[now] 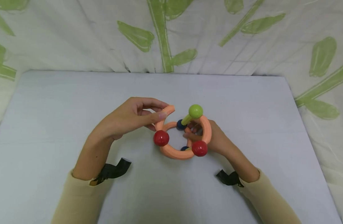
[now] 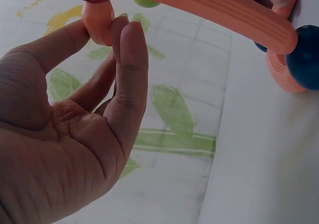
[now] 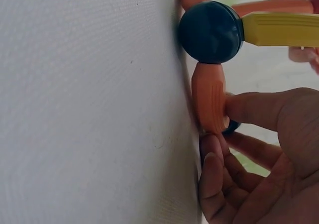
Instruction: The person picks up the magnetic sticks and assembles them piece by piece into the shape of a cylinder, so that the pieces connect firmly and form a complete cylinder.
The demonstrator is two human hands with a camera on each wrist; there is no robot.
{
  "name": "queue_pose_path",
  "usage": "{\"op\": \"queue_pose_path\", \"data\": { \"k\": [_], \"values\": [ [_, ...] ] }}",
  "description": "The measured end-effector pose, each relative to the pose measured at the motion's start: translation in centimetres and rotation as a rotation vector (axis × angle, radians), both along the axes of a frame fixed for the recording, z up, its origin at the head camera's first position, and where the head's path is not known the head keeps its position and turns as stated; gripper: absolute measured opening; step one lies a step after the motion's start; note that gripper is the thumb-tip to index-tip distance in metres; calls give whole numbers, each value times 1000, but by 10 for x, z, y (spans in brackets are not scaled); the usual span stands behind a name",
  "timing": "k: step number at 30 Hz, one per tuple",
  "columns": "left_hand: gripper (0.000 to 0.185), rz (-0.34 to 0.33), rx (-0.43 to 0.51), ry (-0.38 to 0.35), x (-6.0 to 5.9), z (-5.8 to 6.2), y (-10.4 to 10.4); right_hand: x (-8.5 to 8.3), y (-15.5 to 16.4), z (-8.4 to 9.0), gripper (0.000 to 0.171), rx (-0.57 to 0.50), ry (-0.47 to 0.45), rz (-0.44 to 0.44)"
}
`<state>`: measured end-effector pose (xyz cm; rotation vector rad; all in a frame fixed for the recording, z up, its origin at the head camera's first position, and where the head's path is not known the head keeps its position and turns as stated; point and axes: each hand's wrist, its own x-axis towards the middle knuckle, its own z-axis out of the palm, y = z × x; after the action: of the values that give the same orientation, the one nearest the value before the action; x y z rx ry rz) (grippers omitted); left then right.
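Note:
A toy frame of curved orange rods and coloured balls stands on the table between the hands. My left hand [image 1: 129,118] pinches a curved orange rod [image 1: 169,109] that rises from the left red ball [image 1: 161,138], its upper end joined to nothing. On the other side, my right hand [image 1: 214,138] holds a lower orange rod [image 3: 209,97] close to the tabletop, between thumb and fingers. That rod meets a blue ball [image 3: 211,32], from which a yellow rod [image 3: 281,29] extends. A green ball [image 1: 195,111] and a second red ball [image 1: 199,148] sit higher up. Parts of the lower ring are hidden.
The pale table [image 1: 62,102] has its far edge against a white cloth [image 1: 98,37] printed with green leaves. Dark wrist straps [image 1: 115,169] with mounts stick out from both wrists, below the sleeves' cuffs.

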<state>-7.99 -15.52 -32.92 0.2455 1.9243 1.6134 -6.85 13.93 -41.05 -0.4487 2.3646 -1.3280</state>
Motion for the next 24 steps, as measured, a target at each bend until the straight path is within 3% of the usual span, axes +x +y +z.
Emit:
{"op": "queue_pose_path", "data": {
  "k": [4, 11, 19, 24],
  "values": [
    [34, -2, 0, -4, 0, 0, 3, 1, 1, 1, 28, 2, 3, -6],
    [34, 13, -23, 2, 1, 2, 6, 11, -1, 6, 60, 54, 99, -5],
    [35, 14, -32, 4, 3, 2, 4, 16, -5, 9, 45, 122, 222, -4],
    [35, 11, -27, 10, 3, 2, 4, 11, -6, 3, 39, 22, 207, -10]
  ]
}}
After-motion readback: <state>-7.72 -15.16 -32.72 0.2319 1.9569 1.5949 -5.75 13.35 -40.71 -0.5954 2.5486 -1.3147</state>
